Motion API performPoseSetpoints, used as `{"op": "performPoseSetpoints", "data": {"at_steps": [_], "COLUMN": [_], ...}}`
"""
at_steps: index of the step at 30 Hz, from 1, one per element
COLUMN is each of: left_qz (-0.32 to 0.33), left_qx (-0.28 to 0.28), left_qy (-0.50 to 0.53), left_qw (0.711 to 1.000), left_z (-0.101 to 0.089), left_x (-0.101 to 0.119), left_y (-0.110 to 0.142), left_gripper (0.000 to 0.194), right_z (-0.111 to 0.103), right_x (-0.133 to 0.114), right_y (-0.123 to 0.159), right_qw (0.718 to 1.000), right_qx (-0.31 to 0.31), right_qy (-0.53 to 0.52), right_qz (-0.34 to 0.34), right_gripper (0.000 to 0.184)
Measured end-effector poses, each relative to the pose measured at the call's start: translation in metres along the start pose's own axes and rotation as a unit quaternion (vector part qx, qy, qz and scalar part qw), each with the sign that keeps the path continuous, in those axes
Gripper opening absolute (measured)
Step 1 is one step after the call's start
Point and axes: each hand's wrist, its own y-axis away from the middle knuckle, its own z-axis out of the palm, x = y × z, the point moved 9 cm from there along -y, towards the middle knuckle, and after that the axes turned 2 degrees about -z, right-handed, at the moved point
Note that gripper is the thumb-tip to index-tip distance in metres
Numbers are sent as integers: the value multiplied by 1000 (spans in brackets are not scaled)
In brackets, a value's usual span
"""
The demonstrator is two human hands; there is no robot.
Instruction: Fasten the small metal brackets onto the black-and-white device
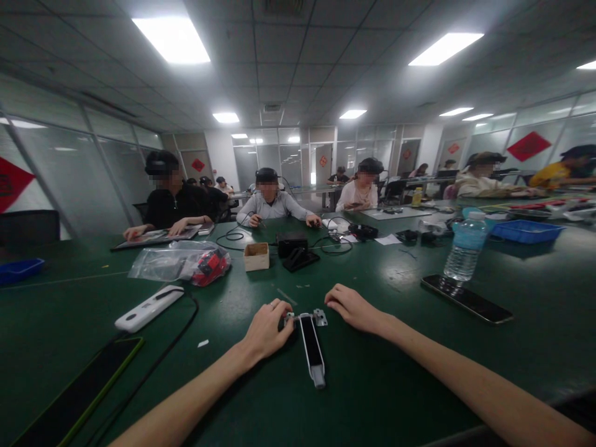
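In front of me on the green table lies a slim device with a white frame, a long black face (311,341) and a grey end piece (318,376) pointing toward me. Small metal brackets stick out on both sides of its far end. My left hand (270,326) is closed, with thumb and fingers pinching the left metal bracket (289,317), which they partly cover. The right metal bracket (320,317) is in plain sight. Just beyond it, my right hand (352,307) rests with loosely bent fingers, apart from the device, and no object shows in it.
A white handheld device (149,308) with a cable and a large black phone-like slab (79,394) lie left. Ahead are a plastic bag (162,262), a small box (256,257) and a black stand (300,259). A water bottle (464,248) and phone (467,299) are right. People sit opposite.
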Motion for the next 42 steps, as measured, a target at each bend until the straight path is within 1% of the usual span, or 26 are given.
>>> {"op": "performPoseSetpoints", "data": {"at_steps": [3, 5, 7, 10, 12, 14, 17, 21, 25, 27, 29, 32, 34, 37, 42], "left_qz": [28, 65, 118, 185, 206, 216, 218, 222, 220, 204, 168, 106, 89, 82, 86], "left_qx": [21, 36, 47, 54, 55, 49, 28, 24, 10, 2, -11, -49, -81, -112, -127], "left_qy": [-19, -39, -60, -90, -104, -110, -109, -106, -98, -106, -118, -114, -91, -60, -41], "left_qw": [999, 996, 990, 977, 971, 969, 969, 969, 970, 973, 979, 987, 989, 988, 987], "left_z": [-2, -3, -3, -1, -2, -2, -2, -1, 0, -2, -7, -13, -14, -10, 3], "left_x": [8, 18, 33, 52, 59, 64, 67, 68, 64, 57, 44, 20, 8, -2, -6], "left_y": [1, 2, 4, 9, 12, 14, 15, 16, 13, 8, 0, -12, -15, -15, -11], "left_gripper": [19, 18, 17, 17, 19, 23, 27, 25, 24, 24, 22, 19, 18, 19, 21], "right_z": [3, 6, 11, 22, 27, 30, 31, 29, 23, 16, 8, -1, -3, 2, 16], "right_x": [-31, -44, -49, -51, -52, -51, -51, -53, -59, -59, -54, -36, -24, -13, -14], "right_y": [2, 4, 5, 6, 7, 8, 8, 8, 9, 8, 7, 4, 2, 1, 1], "right_qw": [996, 989, 976, 950, 936, 931, 933, 944, 962, 975, 985, 991, 992, 994, 997], "right_qx": [16, 29, 31, 8, -9, -19, -32, -39, -40, -20, 13, 56, 70, 62, 17], "right_qy": [-80, -140, -212, -313, -352, -365, -357, -326, -268, -213, -162, -121, -106, -89, -72], "right_qz": [-45, -49, -35, -6, 5, 8, 1, -18, -45, -61, -62, -33, -13, -2, -16], "right_gripper": [16, 13, 11, 15, 17, 19, 18, 16, 16, 18, 20, 24, 25, 24, 22]}}
